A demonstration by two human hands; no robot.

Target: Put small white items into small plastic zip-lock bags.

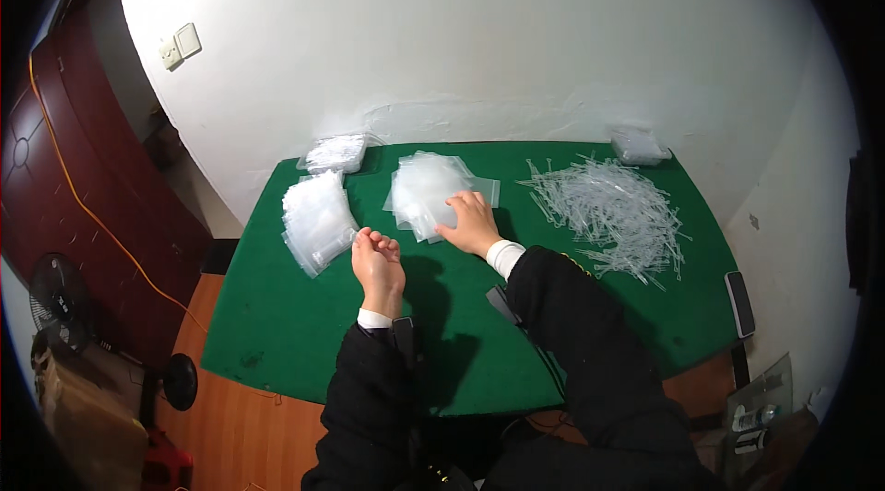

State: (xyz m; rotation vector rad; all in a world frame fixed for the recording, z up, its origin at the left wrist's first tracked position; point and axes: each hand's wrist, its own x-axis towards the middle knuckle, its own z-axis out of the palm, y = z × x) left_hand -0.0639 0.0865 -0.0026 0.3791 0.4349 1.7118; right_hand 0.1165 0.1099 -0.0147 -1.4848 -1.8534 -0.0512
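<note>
1. White plastered wall (479,39) fills the 12 o'clock field, evenly lit.
2. Pale switch plates (180,46) are mounted on it at 10 o'clock.
3. Dark red door (64,177) with an orange cable (92,214) stands at 9 o'clock.
4. Green-covered worktop (277,325) occupies the centre.
5. Orange wooden floor (240,426) lies at 7 o'clock.
6. Black standing fan (57,293) sits at 8 o'clock.

A plain room in a home used for piecework: a green-covered counter (277,325) against a bare white wall (479,30), a dark red door (64,187), wood floor (240,426), a standing fan (55,293), and heaps of clear plastic bags (318,219) and plastic strips (613,205)
</note>
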